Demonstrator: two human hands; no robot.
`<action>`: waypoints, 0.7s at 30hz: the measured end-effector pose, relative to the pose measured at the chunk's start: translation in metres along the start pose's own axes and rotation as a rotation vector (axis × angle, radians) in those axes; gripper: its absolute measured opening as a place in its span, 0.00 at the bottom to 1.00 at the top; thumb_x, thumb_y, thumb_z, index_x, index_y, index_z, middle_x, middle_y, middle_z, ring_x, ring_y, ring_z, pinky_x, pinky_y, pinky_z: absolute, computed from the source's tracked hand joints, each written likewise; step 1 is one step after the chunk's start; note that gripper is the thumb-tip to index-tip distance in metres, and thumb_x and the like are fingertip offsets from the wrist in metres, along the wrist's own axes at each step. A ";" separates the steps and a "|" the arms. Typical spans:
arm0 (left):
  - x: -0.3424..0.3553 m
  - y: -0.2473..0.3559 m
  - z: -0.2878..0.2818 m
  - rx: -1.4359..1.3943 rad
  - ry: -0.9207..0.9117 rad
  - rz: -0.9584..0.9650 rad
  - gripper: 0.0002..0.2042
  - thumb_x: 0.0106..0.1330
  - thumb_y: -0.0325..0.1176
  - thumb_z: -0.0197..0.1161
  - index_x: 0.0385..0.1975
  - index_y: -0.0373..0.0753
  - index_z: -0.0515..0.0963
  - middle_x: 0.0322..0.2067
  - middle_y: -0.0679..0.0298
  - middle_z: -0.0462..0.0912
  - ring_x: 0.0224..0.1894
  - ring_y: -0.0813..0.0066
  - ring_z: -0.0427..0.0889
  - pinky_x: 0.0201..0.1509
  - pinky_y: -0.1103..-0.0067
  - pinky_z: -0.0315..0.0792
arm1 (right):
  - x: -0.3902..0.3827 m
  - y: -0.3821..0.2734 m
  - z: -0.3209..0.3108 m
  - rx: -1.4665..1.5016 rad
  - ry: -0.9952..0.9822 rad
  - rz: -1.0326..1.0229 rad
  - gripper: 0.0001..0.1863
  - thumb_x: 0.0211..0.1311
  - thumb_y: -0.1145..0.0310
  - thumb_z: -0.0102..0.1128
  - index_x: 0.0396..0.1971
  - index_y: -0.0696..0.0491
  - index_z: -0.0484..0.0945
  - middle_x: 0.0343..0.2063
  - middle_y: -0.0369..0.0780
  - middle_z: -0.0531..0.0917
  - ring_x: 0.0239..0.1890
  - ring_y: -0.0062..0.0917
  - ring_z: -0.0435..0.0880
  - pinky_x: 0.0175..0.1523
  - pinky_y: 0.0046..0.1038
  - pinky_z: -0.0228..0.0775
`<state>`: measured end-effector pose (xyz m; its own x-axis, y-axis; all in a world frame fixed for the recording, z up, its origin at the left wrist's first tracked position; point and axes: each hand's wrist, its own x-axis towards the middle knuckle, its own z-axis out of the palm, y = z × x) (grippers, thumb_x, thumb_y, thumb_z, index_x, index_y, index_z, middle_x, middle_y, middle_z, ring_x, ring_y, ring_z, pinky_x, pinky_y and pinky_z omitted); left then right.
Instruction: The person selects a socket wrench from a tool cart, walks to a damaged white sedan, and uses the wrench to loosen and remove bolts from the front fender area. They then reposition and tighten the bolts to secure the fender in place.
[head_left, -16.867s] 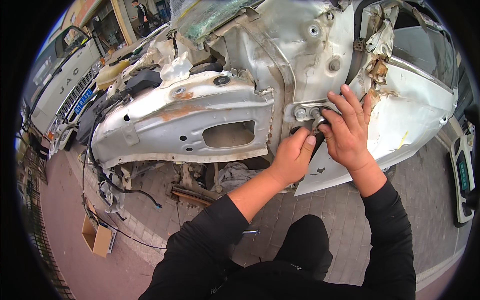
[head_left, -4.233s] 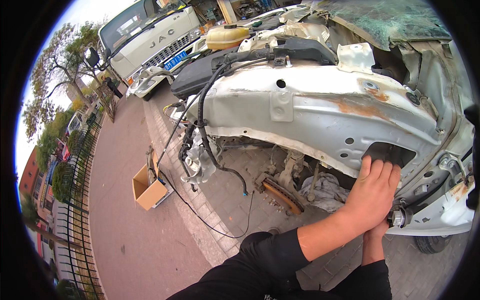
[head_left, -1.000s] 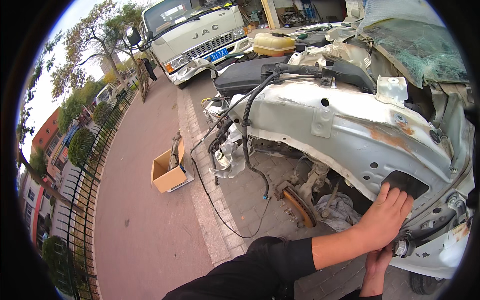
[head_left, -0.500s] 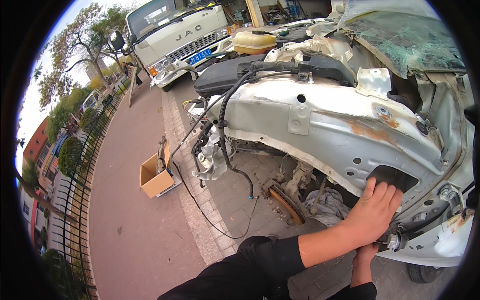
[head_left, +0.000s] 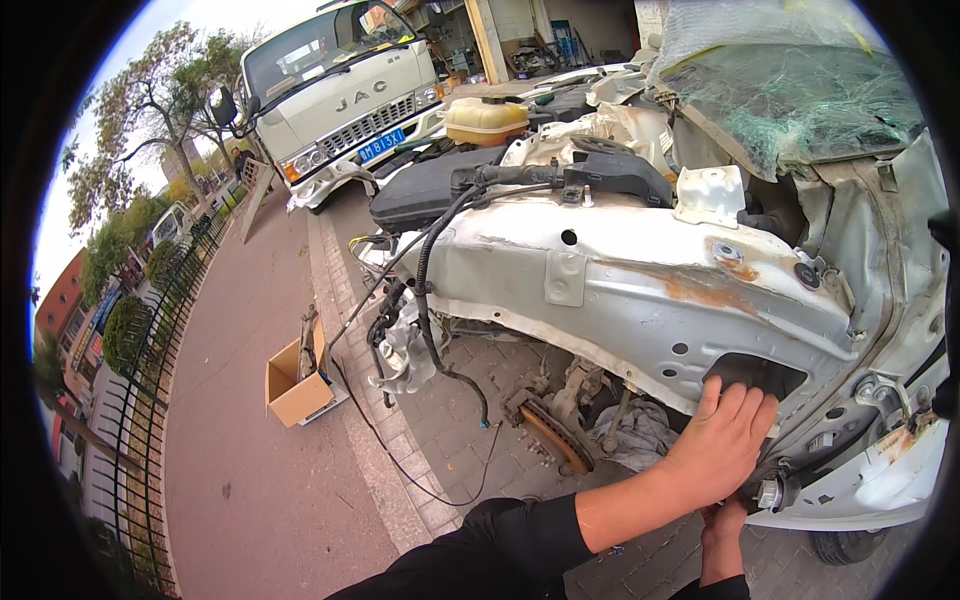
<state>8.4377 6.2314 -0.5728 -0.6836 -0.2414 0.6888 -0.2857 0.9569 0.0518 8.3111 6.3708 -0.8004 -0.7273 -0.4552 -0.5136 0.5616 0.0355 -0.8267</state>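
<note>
A dented silver inner fender panel [head_left: 480, 265] of a stripped car, with rust patches, spans the middle and right. My left hand [head_left: 722, 440] has its fingers hooked over the lower edge of a dark rectangular opening [head_left: 775, 376] in it, gripping that rim. Below, under my left wrist, my right hand [head_left: 722, 535] is raised with its fingers closed in beside a silver cylindrical metal fitting [head_left: 770, 493] at the panel's lower corner. My left hand partly covers those fingers, and what they hold is too hidden to make out.
A rusty brake disc [head_left: 557, 437] and a grey rag [head_left: 640, 437] are under the panel. Loose black wiring [head_left: 424, 290] hangs from the front end. A cardboard box [head_left: 298, 395] with metal parts stands on the pavement. Beyond are a white truck [head_left: 340, 90] and a shattered windscreen [head_left: 800, 95].
The whole scene sits a little farther left in the picture, as the view has turned slightly right. Both hands keep almost the same places on the car; the left still grips the opening's rim.
</note>
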 end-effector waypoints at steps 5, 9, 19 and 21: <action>0.000 0.000 -0.003 0.023 0.005 -0.004 0.35 0.61 0.46 0.73 0.65 0.31 0.74 0.53 0.55 0.75 0.57 0.56 0.72 0.73 0.51 0.57 | -0.007 -0.016 -0.013 0.566 -0.296 -0.031 0.21 0.88 0.51 0.45 0.62 0.47 0.81 0.53 0.33 0.89 0.50 0.26 0.90 0.48 0.31 0.82; 0.000 0.000 -0.005 -0.016 -0.013 0.016 0.29 0.63 0.40 0.66 0.62 0.28 0.78 0.55 0.54 0.76 0.57 0.54 0.72 0.75 0.49 0.56 | -0.002 -0.007 -0.008 0.166 -0.228 0.120 0.21 0.86 0.50 0.47 0.65 0.45 0.79 0.58 0.33 0.87 0.53 0.26 0.89 0.56 0.31 0.82; 0.000 -0.001 -0.006 -0.016 -0.040 0.018 0.36 0.60 0.46 0.74 0.66 0.31 0.73 0.55 0.56 0.76 0.58 0.55 0.72 0.71 0.50 0.57 | -0.017 -0.023 0.003 0.543 -0.510 -0.086 0.22 0.85 0.49 0.53 0.64 0.47 0.80 0.57 0.35 0.88 0.60 0.29 0.87 0.62 0.39 0.82; 0.001 -0.001 -0.005 -0.028 -0.030 0.010 0.36 0.61 0.46 0.74 0.65 0.31 0.73 0.55 0.56 0.76 0.58 0.55 0.72 0.71 0.50 0.57 | -0.013 -0.020 0.008 0.192 -0.214 0.017 0.24 0.86 0.49 0.50 0.69 0.46 0.77 0.61 0.35 0.86 0.59 0.28 0.88 0.62 0.37 0.83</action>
<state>8.4411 6.2311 -0.5688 -0.7062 -0.2361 0.6675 -0.2602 0.9633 0.0655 8.3125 6.3694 -0.7749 -0.6288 -0.6342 -0.4499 0.6523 -0.1154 -0.7491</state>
